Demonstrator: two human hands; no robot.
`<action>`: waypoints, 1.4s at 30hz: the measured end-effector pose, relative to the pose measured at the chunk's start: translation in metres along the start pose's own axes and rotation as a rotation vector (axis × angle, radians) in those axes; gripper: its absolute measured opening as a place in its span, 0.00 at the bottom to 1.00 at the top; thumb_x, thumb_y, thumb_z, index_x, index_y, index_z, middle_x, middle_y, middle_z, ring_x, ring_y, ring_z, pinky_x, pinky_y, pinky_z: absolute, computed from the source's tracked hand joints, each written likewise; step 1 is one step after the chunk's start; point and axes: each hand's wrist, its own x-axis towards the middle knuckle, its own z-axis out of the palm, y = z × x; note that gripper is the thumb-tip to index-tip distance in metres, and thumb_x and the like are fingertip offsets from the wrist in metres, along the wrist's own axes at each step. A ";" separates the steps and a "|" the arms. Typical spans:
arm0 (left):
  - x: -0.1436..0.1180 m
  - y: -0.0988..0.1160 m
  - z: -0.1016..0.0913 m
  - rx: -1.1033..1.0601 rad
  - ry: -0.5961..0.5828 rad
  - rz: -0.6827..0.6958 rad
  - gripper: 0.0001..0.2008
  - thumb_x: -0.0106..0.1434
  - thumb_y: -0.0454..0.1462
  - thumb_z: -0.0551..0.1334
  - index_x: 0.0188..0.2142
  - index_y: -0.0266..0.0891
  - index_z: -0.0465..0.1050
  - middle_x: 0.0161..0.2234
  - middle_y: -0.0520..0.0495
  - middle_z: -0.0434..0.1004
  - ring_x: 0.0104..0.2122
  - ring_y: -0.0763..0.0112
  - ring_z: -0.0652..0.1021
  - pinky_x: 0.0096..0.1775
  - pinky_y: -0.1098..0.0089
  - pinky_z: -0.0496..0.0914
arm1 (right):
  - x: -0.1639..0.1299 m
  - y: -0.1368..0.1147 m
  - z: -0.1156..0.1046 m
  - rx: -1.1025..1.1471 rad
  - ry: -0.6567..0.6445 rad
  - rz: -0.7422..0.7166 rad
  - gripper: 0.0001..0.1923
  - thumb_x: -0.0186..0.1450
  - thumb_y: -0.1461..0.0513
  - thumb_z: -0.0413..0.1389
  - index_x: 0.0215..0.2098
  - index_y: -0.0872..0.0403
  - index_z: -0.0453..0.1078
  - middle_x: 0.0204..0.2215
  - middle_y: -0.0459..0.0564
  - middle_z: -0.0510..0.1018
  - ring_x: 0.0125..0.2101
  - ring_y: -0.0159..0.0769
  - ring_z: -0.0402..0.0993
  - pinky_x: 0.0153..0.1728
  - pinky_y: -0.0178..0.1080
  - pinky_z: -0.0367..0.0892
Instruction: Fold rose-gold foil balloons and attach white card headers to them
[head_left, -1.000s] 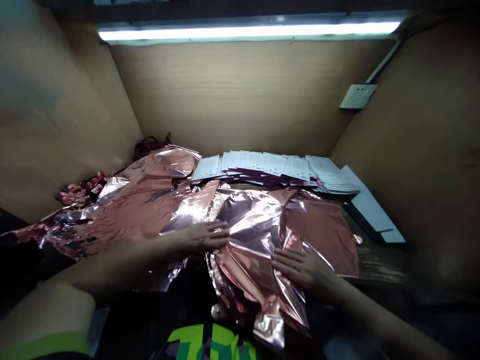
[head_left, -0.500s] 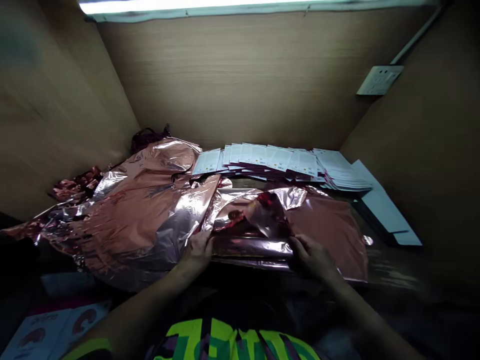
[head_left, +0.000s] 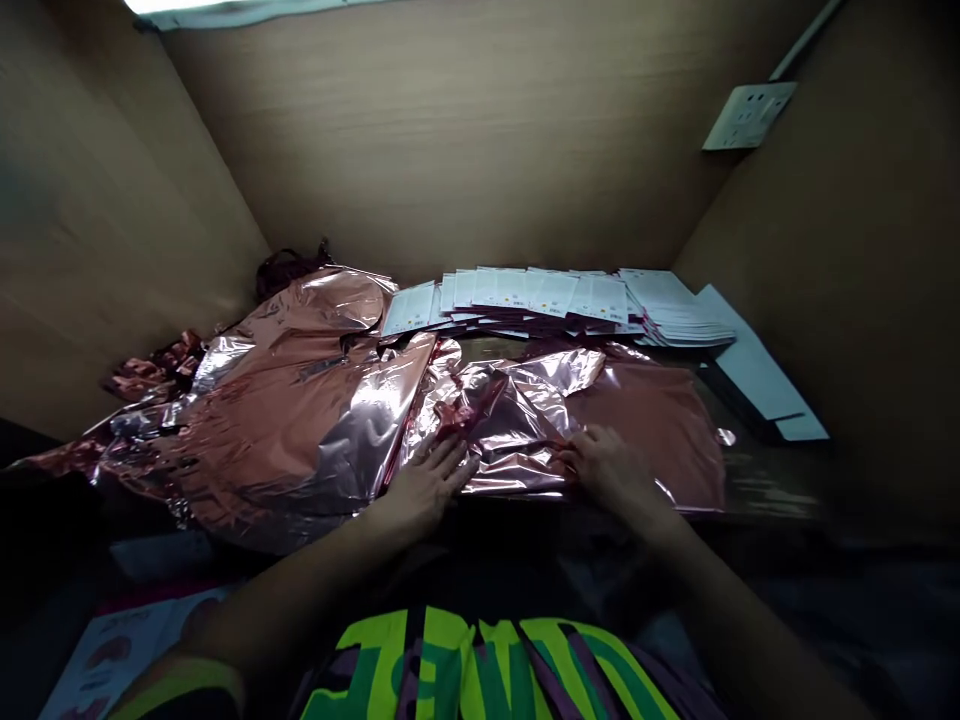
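Observation:
A flat, crumpled rose-gold foil balloon (head_left: 517, 405) lies partly folded at the front of the table. My left hand (head_left: 426, 487) rests palm down on its left part, fingers stretched out and slightly spread. At the right end of the fold, my right hand (head_left: 609, 470) has its fingers curled on the foil edge, which it seems to pinch. Further right lies a smooth flat foil piece (head_left: 652, 430), partly under my right hand. To the left spreads a large heap of flat foil balloons (head_left: 277, 420) with shiny creases.
Overlapping white printed packets (head_left: 502, 290) line the back, with a neater packet stack (head_left: 675, 310) at their right. A white strip (head_left: 765, 370) lies beside a dark edge. Crinkled foil scraps (head_left: 161, 370) sit left. Printed packs (head_left: 112, 650) are low left. Wooden walls (head_left: 450, 150) enclose the table.
The foil fold held up between both hands has come down flat on the table. My left hand has opened and moved right onto it; my right hand has shifted slightly inward.

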 end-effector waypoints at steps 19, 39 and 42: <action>0.024 -0.058 -0.057 -0.188 -0.222 -0.510 0.19 0.67 0.46 0.55 0.45 0.34 0.72 0.40 0.38 0.78 0.43 0.54 0.77 0.45 0.60 0.69 | 0.036 0.059 -0.028 0.813 -0.652 0.143 0.24 0.52 0.44 0.63 0.27 0.58 0.72 0.20 0.45 0.71 0.22 0.29 0.63 0.24 0.33 0.60; 0.048 -0.078 -0.054 -0.553 -0.253 -0.278 0.21 0.69 0.49 0.52 0.48 0.38 0.73 0.41 0.47 0.80 0.38 0.67 0.79 0.39 0.71 0.72 | 0.053 0.064 -0.030 0.508 -0.362 -0.137 0.20 0.64 0.52 0.53 0.47 0.52 0.78 0.41 0.50 0.82 0.38 0.42 0.77 0.40 0.38 0.69; 0.056 -0.072 -0.048 -0.295 -0.190 -0.413 0.19 0.69 0.47 0.52 0.43 0.36 0.75 0.37 0.42 0.80 0.38 0.59 0.80 0.40 0.63 0.73 | 0.060 0.064 -0.014 0.463 -0.259 -0.085 0.20 0.66 0.53 0.51 0.51 0.51 0.76 0.44 0.51 0.81 0.40 0.43 0.77 0.41 0.39 0.69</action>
